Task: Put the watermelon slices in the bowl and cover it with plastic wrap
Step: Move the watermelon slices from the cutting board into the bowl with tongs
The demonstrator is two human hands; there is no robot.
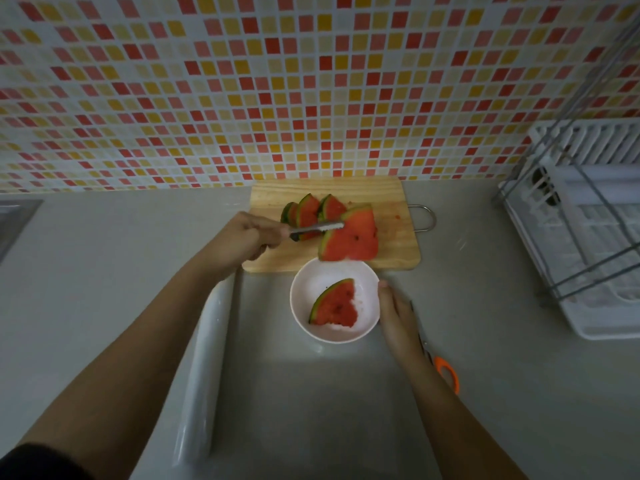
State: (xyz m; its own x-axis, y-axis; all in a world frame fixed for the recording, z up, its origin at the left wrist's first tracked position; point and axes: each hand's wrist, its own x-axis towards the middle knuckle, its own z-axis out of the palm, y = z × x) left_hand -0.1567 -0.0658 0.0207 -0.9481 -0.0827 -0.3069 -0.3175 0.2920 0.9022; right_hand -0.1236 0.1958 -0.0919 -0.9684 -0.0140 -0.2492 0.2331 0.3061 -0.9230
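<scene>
A white bowl (pixel 367 299) stands on the grey counter just in front of a wooden cutting board (pixel 398 251). One watermelon slice (pixel 336 304) lies inside it. My left hand (pixel 247 237) grips metal tongs (pixel 317 228) that pinch a large watermelon slice (pixel 353 239) lifted above the board's front edge, just behind the bowl. Several more slices (pixel 308 213) lean together on the board. My right hand (pixel 398 313) rests flat against the bowl's right side. A roll of plastic wrap (pixel 207 362) lies lengthwise under my left forearm.
Orange-handled scissors (pixel 446 370) lie partly under my right forearm. A white dish rack (pixel 588 237) with a metal frame fills the right side. A sink corner (pixel 14 220) shows at far left. A mosaic tile wall rises behind the board.
</scene>
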